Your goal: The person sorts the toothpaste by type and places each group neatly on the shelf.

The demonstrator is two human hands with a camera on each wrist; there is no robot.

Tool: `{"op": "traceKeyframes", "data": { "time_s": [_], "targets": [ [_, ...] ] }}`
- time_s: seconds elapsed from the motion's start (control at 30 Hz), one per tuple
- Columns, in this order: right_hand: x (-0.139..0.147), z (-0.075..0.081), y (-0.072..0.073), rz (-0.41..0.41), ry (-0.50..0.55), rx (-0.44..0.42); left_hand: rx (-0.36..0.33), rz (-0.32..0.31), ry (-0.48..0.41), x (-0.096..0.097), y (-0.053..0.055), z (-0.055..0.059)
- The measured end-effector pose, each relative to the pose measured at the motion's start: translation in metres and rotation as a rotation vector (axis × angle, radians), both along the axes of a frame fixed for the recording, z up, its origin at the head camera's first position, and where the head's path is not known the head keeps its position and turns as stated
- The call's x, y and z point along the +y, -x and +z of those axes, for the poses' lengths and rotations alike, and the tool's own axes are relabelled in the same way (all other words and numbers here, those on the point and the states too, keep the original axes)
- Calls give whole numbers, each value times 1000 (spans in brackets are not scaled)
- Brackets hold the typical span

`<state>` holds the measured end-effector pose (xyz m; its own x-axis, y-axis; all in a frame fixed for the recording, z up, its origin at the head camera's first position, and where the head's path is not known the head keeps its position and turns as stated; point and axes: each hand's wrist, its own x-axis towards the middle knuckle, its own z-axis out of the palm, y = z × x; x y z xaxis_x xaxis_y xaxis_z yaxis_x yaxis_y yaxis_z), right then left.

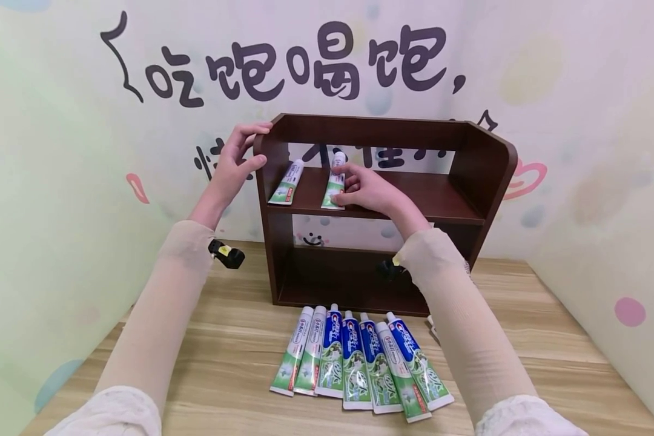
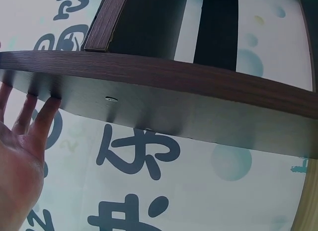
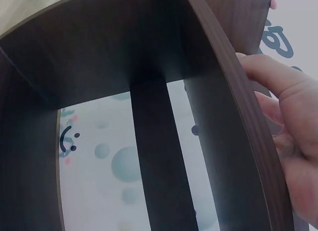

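A white-and-green toothpaste tube lies on the upper board of a dark brown two-tier shelf, cap toward the back. My right hand holds it with thumb and fingers at its right side; in the right wrist view the board hides the tube from sight. Another white-and-green tube lies to its left, beside the side panel. My left hand rests at that panel's outer face and top corner. Its fingers are extended against the panel in the left wrist view.
On the wooden table, before the shelf, several toothpaste tubes lie in a fanned row, some white-and-green, some blue-and-green. Another tube's edge shows partly behind the right forearm. A patterned wall stands close behind the shelf.
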<state>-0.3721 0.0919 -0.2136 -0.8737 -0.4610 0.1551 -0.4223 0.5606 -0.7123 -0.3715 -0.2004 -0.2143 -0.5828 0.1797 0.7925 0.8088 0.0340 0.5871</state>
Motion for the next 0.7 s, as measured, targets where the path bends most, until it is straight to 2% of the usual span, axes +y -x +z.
{"op": "traceKeyframes", "data": {
  "time_s": [0.4, 0.47, 0.7],
  "targets": [
    [1, -2, 1, 19, -55, 99, -11, 9, -6, 1, 0, -1],
    [1, -3, 1, 11, -55, 108, -19, 10, -11, 2, -4, 0],
    [3, -7, -3, -47, -29, 113, -35, 15, 1, 10, -28, 9]
  ]
}}
